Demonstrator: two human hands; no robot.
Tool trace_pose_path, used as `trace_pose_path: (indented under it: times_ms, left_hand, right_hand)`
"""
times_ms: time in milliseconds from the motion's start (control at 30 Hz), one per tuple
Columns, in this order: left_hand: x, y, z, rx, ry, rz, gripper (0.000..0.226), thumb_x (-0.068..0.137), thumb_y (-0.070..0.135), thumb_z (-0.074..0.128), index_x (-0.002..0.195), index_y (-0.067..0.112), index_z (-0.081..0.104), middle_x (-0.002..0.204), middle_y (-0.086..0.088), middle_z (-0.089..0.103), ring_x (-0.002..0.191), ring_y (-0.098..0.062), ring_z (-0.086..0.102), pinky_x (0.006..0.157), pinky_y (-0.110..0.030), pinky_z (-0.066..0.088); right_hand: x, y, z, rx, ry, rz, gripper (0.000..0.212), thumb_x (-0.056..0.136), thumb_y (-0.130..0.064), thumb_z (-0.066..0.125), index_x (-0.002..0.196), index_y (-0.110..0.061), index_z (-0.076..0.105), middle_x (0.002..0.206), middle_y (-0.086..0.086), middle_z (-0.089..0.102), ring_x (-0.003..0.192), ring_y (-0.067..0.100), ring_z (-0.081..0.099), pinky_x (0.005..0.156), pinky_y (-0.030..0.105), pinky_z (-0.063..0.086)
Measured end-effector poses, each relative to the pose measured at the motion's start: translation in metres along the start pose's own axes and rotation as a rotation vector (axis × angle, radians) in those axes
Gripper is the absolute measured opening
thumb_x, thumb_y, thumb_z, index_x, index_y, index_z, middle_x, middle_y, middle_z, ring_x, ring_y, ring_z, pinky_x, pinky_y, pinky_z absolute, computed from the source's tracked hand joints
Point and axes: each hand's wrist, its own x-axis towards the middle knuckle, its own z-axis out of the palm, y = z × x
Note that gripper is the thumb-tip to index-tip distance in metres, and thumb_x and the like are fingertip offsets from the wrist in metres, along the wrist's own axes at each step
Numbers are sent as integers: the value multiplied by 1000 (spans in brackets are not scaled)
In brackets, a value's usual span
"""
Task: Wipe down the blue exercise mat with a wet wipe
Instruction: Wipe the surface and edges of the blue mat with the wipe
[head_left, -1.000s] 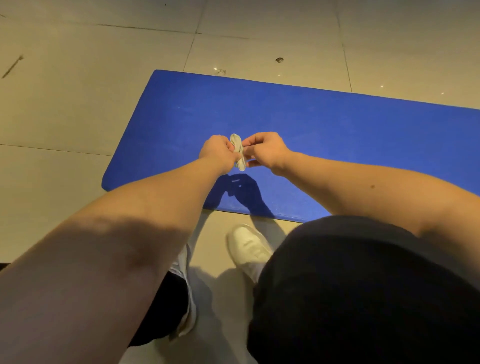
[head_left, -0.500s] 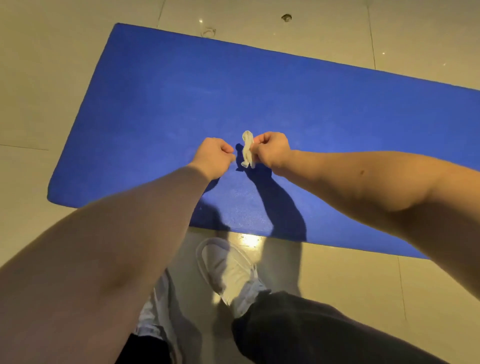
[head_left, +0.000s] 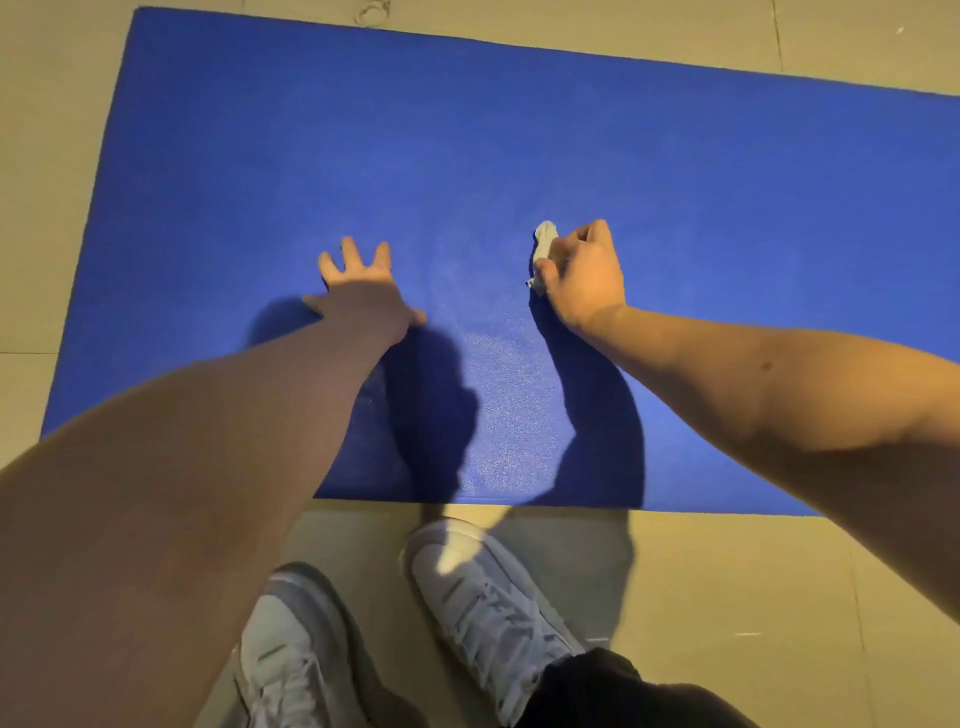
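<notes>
The blue exercise mat (head_left: 467, 135) lies flat on the tiled floor and fills the upper part of the head view. My right hand (head_left: 584, 273) grips a bunched white wet wipe (head_left: 544, 244), which sticks out past my curled fingers and sits low over the mat right of centre. My left hand (head_left: 358, 291) has its fingers spread and lies flat on the mat, left of centre. Both arms reach forward and cast dark shadows on the mat's near half.
Beige floor tiles (head_left: 727, 597) surround the mat. My two white sneakers (head_left: 483, 603) stand on the tiles just short of the mat's near edge (head_left: 727, 506). A small mark lies on the floor (head_left: 371, 10) beyond the far edge.
My hands have parted. The left let go of the wipe, opened and went down flat on the mat. The right carried the wipe rightward. The camera has moved closer over the mat.
</notes>
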Motion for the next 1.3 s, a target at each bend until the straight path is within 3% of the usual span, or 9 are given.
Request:
trace_pose_path:
  times_ms: [133, 200, 300, 433, 600, 767, 967, 1133, 1300]
  left_hand:
    - [1, -9, 3, 41, 28, 57, 102, 79, 70, 69, 157, 37, 12, 165, -3, 3, 149, -39, 6, 103, -65, 40]
    - [3, -14, 0, 92, 39, 85, 104, 77, 74, 67, 157, 39, 12, 164, -2, 6, 146, -38, 12, 98, -57, 46]
    - [4, -25, -10, 156, 21, 111, 106, 75, 73, 71, 157, 40, 13, 162, -1, 10, 145, -37, 15, 93, -50, 49]
    - [4, -43, -8, 51, 6, 24, 116, 72, 70, 76, 158, 40, 4, 166, -3, -8, 152, -37, -6, 106, -68, 36]
    - [4, -39, -6, -3, -8, 13, 116, 73, 65, 79, 158, 40, 4, 167, -3, -12, 153, -36, -8, 106, -73, 32]
    - [5, -33, -9, -16, -33, -2, 117, 72, 59, 83, 158, 39, 7, 167, -5, -11, 152, -39, -6, 106, -75, 30]
    - [18, -24, -23, 65, 101, 55, 111, 66, 79, 72, 148, 15, 34, 160, -12, 16, 149, -39, 9, 113, -63, 30]
    - [19, -16, -17, -11, 23, -16, 121, 72, 66, 79, 159, 21, 7, 166, -8, -8, 152, -37, -4, 107, -71, 33]
    - [22, -15, -22, 7, 5, -9, 124, 73, 64, 80, 160, 26, 2, 166, -10, -6, 152, -40, -3, 105, -70, 36]
  right_hand:
    - [6, -11, 8, -81, -26, -118, 24, 94, -10, 55, 117, -11, 64, 117, 13, 50, 111, 36, 54, 84, 28, 41]
    - [8, -23, 17, 72, -5, -22, 20, 91, -11, 55, 91, -31, 57, 103, -1, 52, 105, 26, 59, 75, 28, 38]
    - [9, -45, 42, 219, 94, 195, 23, 91, -17, 54, 74, -20, 38, 76, -3, 52, 74, 16, 48, 70, 41, 36]
    - [-5, -106, 68, 102, -172, -135, 34, 91, -2, 52, 90, -31, 36, 101, 4, 33, 86, 21, 33, 79, 35, 37]
    - [-12, -125, 84, 102, -305, -440, 29, 95, -3, 48, 98, -28, 33, 102, 1, 30, 89, 18, 28, 80, 33, 30]
    - [19, -61, 50, -47, -38, -316, 37, 93, -53, 47, 73, -23, 37, 77, -6, 44, 71, 19, 38, 71, 42, 40]
    - [56, 8, 9, -9, 102, 198, 22, 94, -31, 49, 78, -20, 39, 90, 0, 44, 78, 20, 34, 77, 40, 37]
    - [54, -39, 32, 227, 191, 335, 29, 90, -17, 41, 68, -27, 23, 76, -7, 31, 67, 13, 25, 71, 36, 27]
    - [23, -111, 74, 193, -9, -85, 28, 95, -21, 42, 70, -25, 29, 77, -2, 36, 69, 16, 29, 65, 41, 33]
